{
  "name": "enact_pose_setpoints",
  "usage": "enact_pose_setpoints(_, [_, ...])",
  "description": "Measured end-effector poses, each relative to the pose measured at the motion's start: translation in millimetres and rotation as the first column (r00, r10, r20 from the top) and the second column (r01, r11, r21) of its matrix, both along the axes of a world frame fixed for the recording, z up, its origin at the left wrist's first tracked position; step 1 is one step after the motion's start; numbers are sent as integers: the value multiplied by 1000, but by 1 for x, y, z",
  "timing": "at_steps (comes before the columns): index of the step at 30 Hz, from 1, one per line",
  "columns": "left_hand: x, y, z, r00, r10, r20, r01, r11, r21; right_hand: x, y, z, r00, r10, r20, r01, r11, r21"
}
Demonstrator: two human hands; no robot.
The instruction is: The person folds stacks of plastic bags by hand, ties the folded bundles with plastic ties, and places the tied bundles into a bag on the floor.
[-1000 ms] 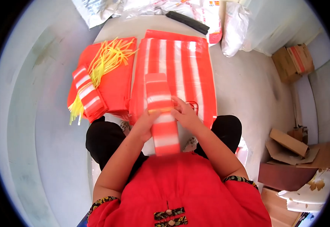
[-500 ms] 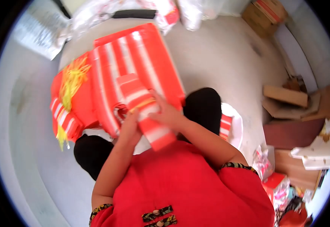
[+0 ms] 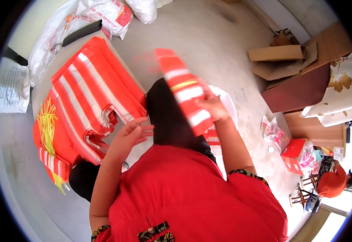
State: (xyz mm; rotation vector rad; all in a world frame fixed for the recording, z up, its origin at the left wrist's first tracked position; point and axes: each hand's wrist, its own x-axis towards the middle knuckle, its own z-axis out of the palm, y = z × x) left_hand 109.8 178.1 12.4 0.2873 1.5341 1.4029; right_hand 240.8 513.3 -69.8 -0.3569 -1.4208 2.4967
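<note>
My right hand (image 3: 213,104) grips a folded red-and-white striped vest (image 3: 187,94) with a yellow band around its middle, blurred at its far end. It is raised above my right knee. My left hand (image 3: 129,139) is empty, its fingers stretched apart, close to the front edge of a stack of striped vests (image 3: 89,80). Openings with white edging show at the stack's near side. Left of it lie a bunch of yellow strips (image 3: 47,119) and a smaller folded striped bundle (image 3: 54,163). A white container (image 3: 229,105) stands by my right leg, partly hidden, with striped pieces (image 3: 213,136) in it.
Plastic bags (image 3: 103,16) and a black bar (image 3: 82,33) are at the back left. Opened cardboard boxes (image 3: 278,53) and a brown panel (image 3: 299,90) stand on the right. A red box (image 3: 293,150) lies nearer. Another person (image 3: 332,181) is at far right.
The folded vest has moved right, away from the stack, in my right hand. My left hand has let go of it and opened. The whole view has turned to the right.
</note>
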Motion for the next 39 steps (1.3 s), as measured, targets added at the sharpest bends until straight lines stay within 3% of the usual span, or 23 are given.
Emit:
enact_pose_setpoints(2, [2, -11, -19, 998, -46, -38, 42, 995, -94, 34, 34, -10, 998, -47, -33, 46, 998, -35])
enact_pose_setpoints(6, [7, -48, -74, 1000, 27, 13, -23, 970, -242, 87, 55, -39, 984, -176, -14, 171, 968, -186])
enact_pose_setpoints(9, [14, -80, -110, 983, 144, 110, -100, 938, -332, 134, 56, -119, 982, -175, 77, 188, 958, -217])
enact_pose_setpoints(10, [16, -91, -123, 973, 182, 140, -124, 930, -346, 145, 53, -151, 974, -161, 158, 183, 973, -138])
enact_pose_setpoints(11, [18, -103, -136, 961, 218, 169, -145, 921, -362, 162, 51, -207, 856, -197, 479, 214, 977, 19])
enact_pose_setpoints(12, [20, -115, -150, 947, 255, 197, -167, 910, -379, 172, 42, -247, 698, -143, 702, 138, 988, 64])
enact_pose_setpoints(13, [21, -128, -168, 922, 292, 252, -189, 911, -365, 181, 18, -255, 707, -97, 701, 197, 978, -63])
enact_pose_setpoints(14, [23, -139, -180, 926, 290, 241, -180, 901, -394, 193, 7, -286, 645, -101, 757, 103, 994, 45])
enact_pose_setpoints(15, [24, -147, -188, 931, 288, 226, -174, 891, -420, 210, 7, -338, 675, -81, 733, -41, 988, 147])
enact_pose_setpoints(18, [30, -161, -206, 935, 283, 215, -159, 874, -459, 188, -13, -254, 649, -89, 755, 160, 987, -22])
enact_pose_setpoints(21, [28, -165, -221, 950, 254, 180, -148, 877, -458, 186, -3, -254, 824, -49, 565, 308, 875, -374])
enact_pose_setpoints(23, [29, -158, -218, 970, 203, 131, -121, 879, -462, 184, 3, -247, 907, -68, 416, 298, 803, -517])
enact_pose_setpoints(26, [29, -157, -221, 998, 52, -23, -56, 868, -493, 177, 3, -247, 864, 43, 502, 228, 855, -465])
enact_pose_setpoints(27, [28, -155, -219, 996, -46, -76, 1, 861, -509, 183, 2, -282, 868, 125, 480, 120, 885, -449])
enact_pose_setpoints(29, [29, -155, -216, 957, -228, -177, 96, 831, -548, 175, -3, -285, 769, 198, 608, 58, 925, -374])
enact_pose_setpoints(31, [31, -156, -216, 964, -204, -171, 80, 836, -542, 170, -11, -297, 717, 181, 673, 11, 963, -270])
enact_pose_setpoints(33, [31, -160, -223, 971, -184, -153, 77, 846, -528, 168, -11, -306, 713, 234, 661, -13, 947, -322])
enact_pose_setpoints(37, [27, -211, -301, 996, -85, -15, 69, 885, -460, 180, -4, -344, 659, 335, 674, -86, 923, -375])
enact_pose_setpoints(39, [25, -212, -305, 995, -102, -7, 87, 877, -473, 187, 7, -358, 618, 272, 737, -184, 962, -201])
